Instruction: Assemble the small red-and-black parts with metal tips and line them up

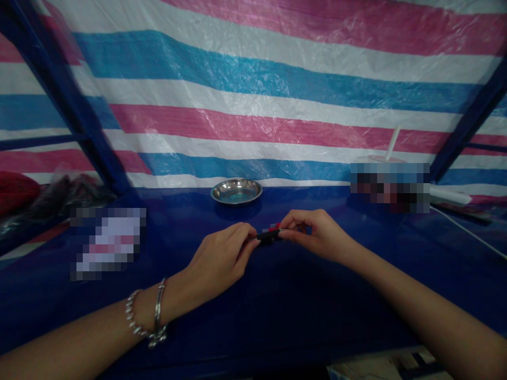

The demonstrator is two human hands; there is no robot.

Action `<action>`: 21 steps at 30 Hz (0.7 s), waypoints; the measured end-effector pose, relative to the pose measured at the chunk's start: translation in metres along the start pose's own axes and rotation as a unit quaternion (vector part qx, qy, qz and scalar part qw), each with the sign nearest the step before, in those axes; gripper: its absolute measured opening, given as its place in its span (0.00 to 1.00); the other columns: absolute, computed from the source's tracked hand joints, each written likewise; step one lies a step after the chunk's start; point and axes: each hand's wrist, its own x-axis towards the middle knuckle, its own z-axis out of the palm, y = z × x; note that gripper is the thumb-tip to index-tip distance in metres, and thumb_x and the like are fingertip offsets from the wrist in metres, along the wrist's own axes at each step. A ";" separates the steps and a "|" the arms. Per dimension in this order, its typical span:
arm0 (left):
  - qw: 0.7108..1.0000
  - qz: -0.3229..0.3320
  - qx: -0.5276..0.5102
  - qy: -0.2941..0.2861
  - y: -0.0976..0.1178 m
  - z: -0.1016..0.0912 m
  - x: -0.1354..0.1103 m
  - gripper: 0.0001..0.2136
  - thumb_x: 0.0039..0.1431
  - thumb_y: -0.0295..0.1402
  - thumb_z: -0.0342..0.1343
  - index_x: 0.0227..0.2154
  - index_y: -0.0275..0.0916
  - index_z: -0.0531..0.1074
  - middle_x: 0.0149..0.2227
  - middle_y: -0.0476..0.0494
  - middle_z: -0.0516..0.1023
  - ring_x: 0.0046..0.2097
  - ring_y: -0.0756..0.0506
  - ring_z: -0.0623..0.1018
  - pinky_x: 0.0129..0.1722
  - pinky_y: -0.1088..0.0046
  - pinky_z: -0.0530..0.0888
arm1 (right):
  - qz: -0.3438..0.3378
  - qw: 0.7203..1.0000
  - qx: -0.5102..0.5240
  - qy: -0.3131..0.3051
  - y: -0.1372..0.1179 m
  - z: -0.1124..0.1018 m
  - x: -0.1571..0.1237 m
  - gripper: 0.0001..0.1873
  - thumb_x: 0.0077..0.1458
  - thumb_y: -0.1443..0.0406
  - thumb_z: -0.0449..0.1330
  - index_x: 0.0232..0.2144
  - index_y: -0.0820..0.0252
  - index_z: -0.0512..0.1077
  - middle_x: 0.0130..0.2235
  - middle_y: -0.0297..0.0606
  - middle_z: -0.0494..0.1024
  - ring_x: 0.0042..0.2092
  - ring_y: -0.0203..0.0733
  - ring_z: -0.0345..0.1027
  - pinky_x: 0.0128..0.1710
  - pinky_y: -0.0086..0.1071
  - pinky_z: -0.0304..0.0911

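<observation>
Centre of frame: the small part (269, 235), pinched between the fingertips of the left hand (222, 258) and the right hand (317, 235), appears to be dark plastic with a red piece; it is too small to judge its finish. Lower half: the table (277, 316) has a smooth, glossy deep-blue surface that carries soft reflections. Centre, behind the hands: the dish (236, 191) is polished bare metal, mirror-bright at the rim. Upper frame: the striped sheet (277, 79) looks like woven plastic, finely ribbed and lightly creased, with a dull sheen. Lower left: the bracelets (152, 316) are shiny silver-coloured metal, one beaded, one smooth. Upper left: the frame bar (71, 105) has a smooth blue coat.
</observation>
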 end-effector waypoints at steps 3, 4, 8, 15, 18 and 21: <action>1.000 0.002 0.002 0.001 0.000 0.000 -0.001 0.07 0.59 0.32 0.43 0.34 0.36 0.64 0.31 0.46 0.71 0.31 0.48 0.71 0.30 0.72 0.67 | 0.003 1.000 -0.013 -0.016 0.000 -0.001 0.000 0.09 0.51 0.61 0.54 0.28 0.62 0.69 0.24 0.33 0.73 0.25 0.30 0.63 0.24 0.24 0.55; 1.000 0.002 0.003 0.003 0.000 0.000 -0.001 0.07 0.59 0.32 0.43 0.34 0.36 0.64 0.31 0.46 0.71 0.31 0.48 0.71 0.30 0.72 0.67 | 0.004 1.000 -0.016 -0.015 -0.001 -0.001 0.000 0.10 0.51 0.61 0.54 0.29 0.62 0.69 0.24 0.33 0.73 0.25 0.30 0.63 0.24 0.24 0.55; 1.000 -0.004 0.006 0.008 0.000 0.000 -0.001 0.07 0.59 0.32 0.43 0.34 0.37 0.64 0.31 0.46 0.71 0.31 0.48 0.71 0.30 0.73 0.67 | -0.003 1.000 -0.021 0.008 -0.001 -0.001 0.000 0.08 0.48 0.63 0.57 0.32 0.61 0.68 0.25 0.33 0.74 0.26 0.31 0.64 0.25 0.24 0.55; 1.000 -0.004 0.009 0.006 0.001 -0.001 0.000 0.07 0.59 0.32 0.43 0.34 0.36 0.64 0.31 0.46 0.71 0.31 0.48 0.71 0.29 0.73 0.67 | -0.012 0.999 -0.038 0.003 0.000 -0.002 0.000 0.07 0.51 0.64 0.54 0.29 0.61 0.69 0.26 0.34 0.73 0.27 0.31 0.63 0.25 0.25 0.54; 1.000 -0.004 0.009 0.003 0.001 -0.001 0.000 0.07 0.59 0.32 0.43 0.34 0.36 0.64 0.31 0.46 0.71 0.31 0.48 0.71 0.29 0.73 0.67 | 0.001 0.999 -0.050 -0.011 0.000 -0.002 0.000 0.10 0.52 0.61 0.52 0.29 0.61 0.69 0.25 0.34 0.73 0.26 0.31 0.62 0.24 0.25 0.53; 1.000 -0.007 0.007 0.004 0.001 -0.001 0.000 0.07 0.59 0.32 0.43 0.34 0.36 0.64 0.31 0.46 0.71 0.31 0.48 0.71 0.29 0.73 0.67 | -0.002 0.999 -0.048 -0.007 0.001 -0.002 0.000 0.09 0.50 0.61 0.55 0.33 0.60 0.68 0.26 0.33 0.73 0.26 0.31 0.63 0.24 0.25 0.53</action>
